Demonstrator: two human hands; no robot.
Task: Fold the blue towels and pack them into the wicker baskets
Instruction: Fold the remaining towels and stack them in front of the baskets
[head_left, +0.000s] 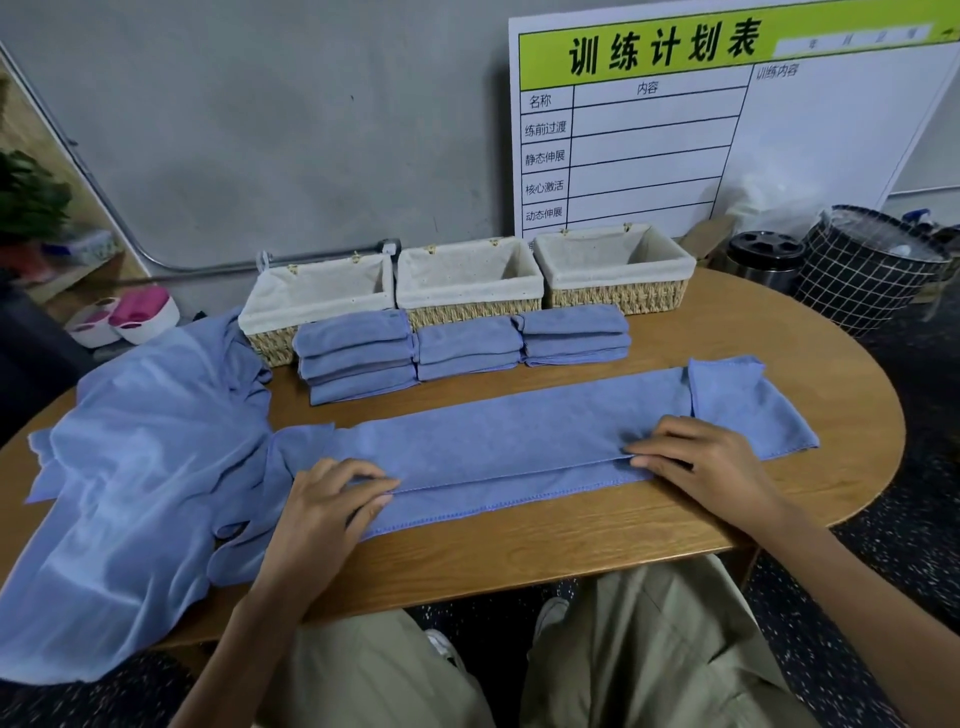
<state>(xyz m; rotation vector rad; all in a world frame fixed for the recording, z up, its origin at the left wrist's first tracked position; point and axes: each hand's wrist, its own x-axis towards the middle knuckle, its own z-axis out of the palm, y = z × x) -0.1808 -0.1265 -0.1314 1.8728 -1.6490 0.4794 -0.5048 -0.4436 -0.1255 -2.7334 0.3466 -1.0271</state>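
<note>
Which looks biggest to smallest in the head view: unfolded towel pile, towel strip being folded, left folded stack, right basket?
1. unfolded towel pile, nearest the camera, so flattered
2. towel strip
3. right basket
4. left folded stack; close to the basket, unsure

Wooden table (649, 525): blue towels (498, 441), three wicker baskets (470, 280).

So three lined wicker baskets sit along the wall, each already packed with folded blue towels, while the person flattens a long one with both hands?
Not quite. The head view shows all three baskets empty; the folded towels sit stacked on the table in front of them. The rest holds: left hand and right hand press on the long towel.
</note>
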